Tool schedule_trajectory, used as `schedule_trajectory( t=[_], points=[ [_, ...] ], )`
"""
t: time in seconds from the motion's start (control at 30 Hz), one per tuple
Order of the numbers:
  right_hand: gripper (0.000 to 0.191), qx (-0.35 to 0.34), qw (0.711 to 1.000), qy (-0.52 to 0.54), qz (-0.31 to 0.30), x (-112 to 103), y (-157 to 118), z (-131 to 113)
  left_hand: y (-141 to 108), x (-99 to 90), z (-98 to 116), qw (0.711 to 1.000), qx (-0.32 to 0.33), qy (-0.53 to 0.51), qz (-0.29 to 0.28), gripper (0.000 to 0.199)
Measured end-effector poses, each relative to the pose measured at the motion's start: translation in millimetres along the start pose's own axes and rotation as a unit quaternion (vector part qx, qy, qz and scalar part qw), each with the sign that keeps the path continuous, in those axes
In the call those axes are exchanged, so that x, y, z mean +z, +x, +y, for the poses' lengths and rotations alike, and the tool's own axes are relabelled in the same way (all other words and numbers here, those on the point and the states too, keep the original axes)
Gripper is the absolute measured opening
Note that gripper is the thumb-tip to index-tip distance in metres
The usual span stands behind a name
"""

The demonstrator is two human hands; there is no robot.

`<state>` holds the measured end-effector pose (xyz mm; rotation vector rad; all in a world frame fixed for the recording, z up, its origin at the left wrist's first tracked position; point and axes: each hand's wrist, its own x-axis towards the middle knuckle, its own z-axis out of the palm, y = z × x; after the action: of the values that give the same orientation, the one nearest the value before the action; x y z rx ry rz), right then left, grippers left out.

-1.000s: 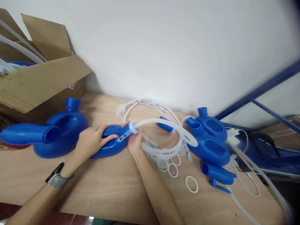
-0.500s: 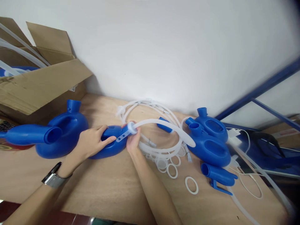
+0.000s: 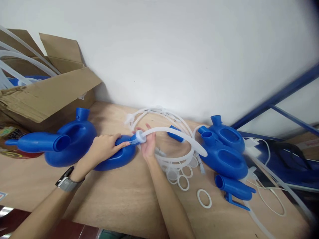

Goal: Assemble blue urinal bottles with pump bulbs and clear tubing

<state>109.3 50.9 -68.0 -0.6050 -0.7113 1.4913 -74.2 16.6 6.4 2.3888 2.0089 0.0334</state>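
Head view: a wooden table point(image 3: 119, 202) stood against a white wall point(image 3: 159, 59), blue metal frame point(image 3: 276, 98) far right. Open cardboard box point(image 3: 50, 96), far left, held white hoses point(image 3: 25, 56). Held bottle point(image 3: 122, 156) sat near table centre, left hand point(image 3: 104, 147) gripping its handle. Right hand point(image 3: 149, 147) was loosely spread beside the white cap point(image 3: 141, 136) and its hose point(image 3: 171, 130). Two blue bottles point(image 3: 224, 164) stood right, another bottle point(image 3: 81, 146) left; coiled tubing point(image 3: 176, 159) and a white ring point(image 3: 204, 199) lay right of the hands.
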Motion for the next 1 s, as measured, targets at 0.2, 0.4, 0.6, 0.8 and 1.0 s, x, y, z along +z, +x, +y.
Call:
schedule_trajectory(
  t=[0.2,0.4,0.6,0.8,1.0],
  points=[
    [0.066,-0.027,0.971,-0.203,-0.121,-16.2,0.0,-22.5,1.0,-2.8,9.0,0.999,-0.041,0.01,-0.009,0.062],
    [0.058,-0.041,0.954,-0.271,-0.12,-18.6,0.8,-11.6,0.7,-4.9,10.0,0.998,-0.054,-0.004,-0.025,0.061],
    [0.057,-0.101,0.951,-0.283,-0.072,-13.8,-0.2,-2.5,1.1,-5.6,7.5,0.998,-0.05,-0.022,-0.028,0.061],
    [0.043,-0.149,0.939,-0.308,-0.005,-3.4,-6.0,2.2,-0.9,-3.7,3.0,0.998,-0.03,-0.041,-0.023,0.068],
    [0.03,-0.182,0.93,-0.316,0.045,8.9,-8.2,2.8,-1.3,-3.2,1.7,0.999,-0.02,-0.045,-0.02,0.068]
  ],
)
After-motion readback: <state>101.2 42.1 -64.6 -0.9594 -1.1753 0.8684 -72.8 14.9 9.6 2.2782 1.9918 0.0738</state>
